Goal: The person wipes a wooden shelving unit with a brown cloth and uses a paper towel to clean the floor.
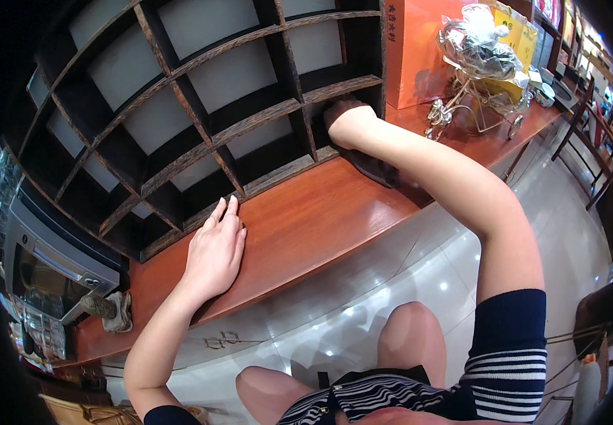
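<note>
A dark wooden cubby shelf (256,119) with weathered edges stands on a reddish-brown wooden counter (306,212). My right hand (350,114) reaches into its lower right compartment; the fingers are in shadow, so what they hold or touch cannot be told. Below that wrist, a dark cloth-like thing (373,169) hangs or lies on the counter. My left hand (219,247) rests on the counter with its fingertips against the bottom edge of the shelf, and nothing is in it.
An orange box (418,48) and a metal carriage ornament (476,101) with a plastic-wrapped bundle stand right of the shelf. At the left are a grey appliance-like case (56,260) and a small stone ornament (115,311). Wooden chairs stand at the far right.
</note>
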Motion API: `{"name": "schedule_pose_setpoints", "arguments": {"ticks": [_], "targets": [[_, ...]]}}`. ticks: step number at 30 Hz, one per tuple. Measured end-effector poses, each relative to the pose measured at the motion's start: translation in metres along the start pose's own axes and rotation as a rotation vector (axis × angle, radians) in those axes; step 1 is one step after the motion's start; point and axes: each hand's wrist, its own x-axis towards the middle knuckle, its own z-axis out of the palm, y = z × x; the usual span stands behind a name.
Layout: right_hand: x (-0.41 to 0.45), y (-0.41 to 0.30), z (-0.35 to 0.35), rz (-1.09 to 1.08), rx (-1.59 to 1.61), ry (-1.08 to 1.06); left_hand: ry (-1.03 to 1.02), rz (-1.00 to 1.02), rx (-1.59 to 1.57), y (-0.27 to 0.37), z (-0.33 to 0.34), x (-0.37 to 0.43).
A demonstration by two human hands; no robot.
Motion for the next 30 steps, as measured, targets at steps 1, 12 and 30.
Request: {"name": "schedule_pose_setpoints", "arguments": {"ticks": [1, 12, 30], "targets": [[-0.005, -0.004, -0.003, 0.018, 0.038, 0.020, -0.013, 0.002, 0.007, 0.000, 0.000, 0.000], [-0.164, 0.048, -0.007, -0.166, 0.396, 0.561, 0.013, -0.017, -0.026, 0.000, 0.002, 0.000], [-0.120, -0.169, -0.005, -0.548, 0.548, 0.009, 0.536, -0.043, -0.428, 0.045, -0.045, -0.030]]}}
